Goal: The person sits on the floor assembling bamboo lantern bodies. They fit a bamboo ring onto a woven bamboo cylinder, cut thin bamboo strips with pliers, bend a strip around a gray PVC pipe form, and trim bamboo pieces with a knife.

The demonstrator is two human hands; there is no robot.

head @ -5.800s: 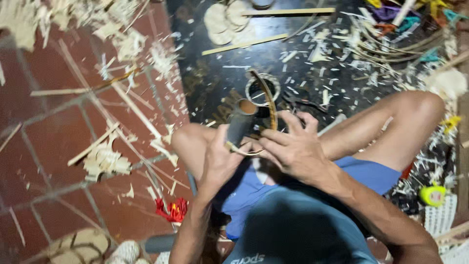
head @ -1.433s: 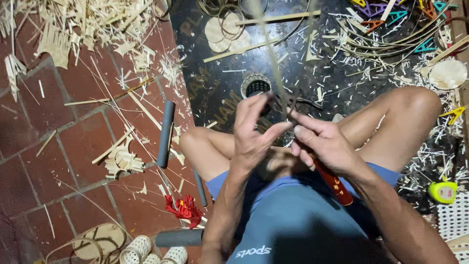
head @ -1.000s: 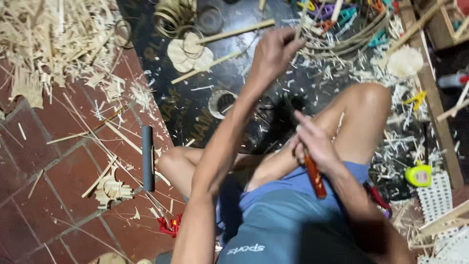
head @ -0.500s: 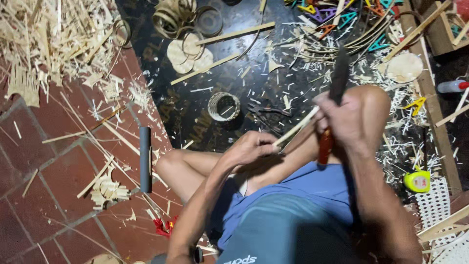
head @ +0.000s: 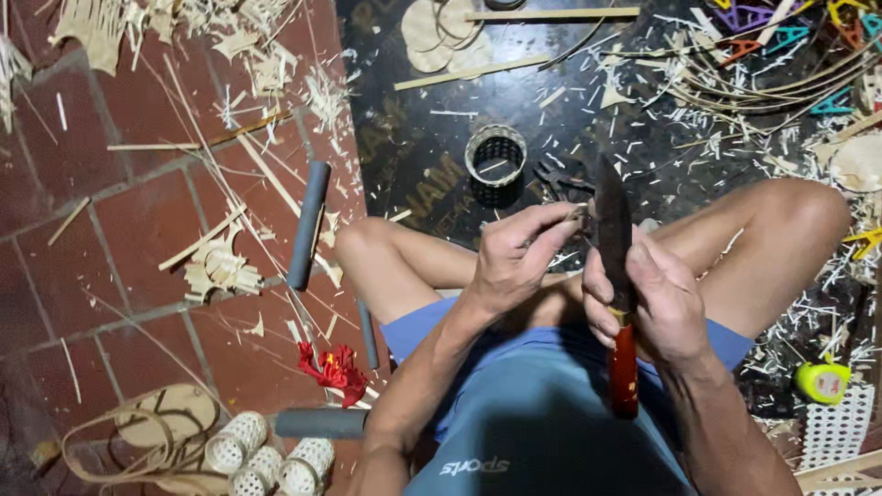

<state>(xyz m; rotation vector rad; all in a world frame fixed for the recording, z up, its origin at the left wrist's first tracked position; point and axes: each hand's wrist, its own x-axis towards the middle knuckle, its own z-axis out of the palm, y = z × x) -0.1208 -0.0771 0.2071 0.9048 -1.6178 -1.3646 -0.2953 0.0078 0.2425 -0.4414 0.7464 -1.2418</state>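
Right hand [head: 657, 303] wraps closed around a red-handled knife [head: 617, 276], blade upright near the left hand [head: 519, 262], whose fingers pinch a thin strip [head: 577, 213] beside the blade, apparently steadied for trimming above the lap.

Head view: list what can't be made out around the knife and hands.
- Strip end at the left hand: too thin, hidden by its fingers.
- Knife grip: covered by the right hand.
- Pliers-like tool: dark on the dark mat.
- Woven ring inside: shadowed.
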